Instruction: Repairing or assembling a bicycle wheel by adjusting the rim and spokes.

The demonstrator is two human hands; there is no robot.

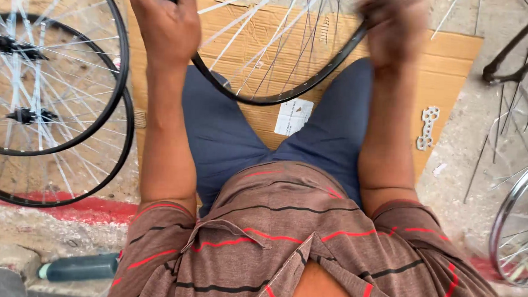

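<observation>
A black bicycle wheel rim [277, 98] with silver spokes stands upright between my knees, over a sheet of brown cardboard [448, 67]. My left hand [166, 22] grips the rim at its left side near the top of the view. My right hand [394, 27] is blurred and closed on the rim's right side. My blue trousers and striped brown shirt fill the lower middle of the view.
Two finished black wheels [49, 94] lie stacked at the left. A flat silver multi-hole wrench [427, 128] lies on the cardboard's right edge. Loose spokes [498, 139] and a chrome rim [516, 227] are at the right. A dark green bottle [78, 267] lies at lower left.
</observation>
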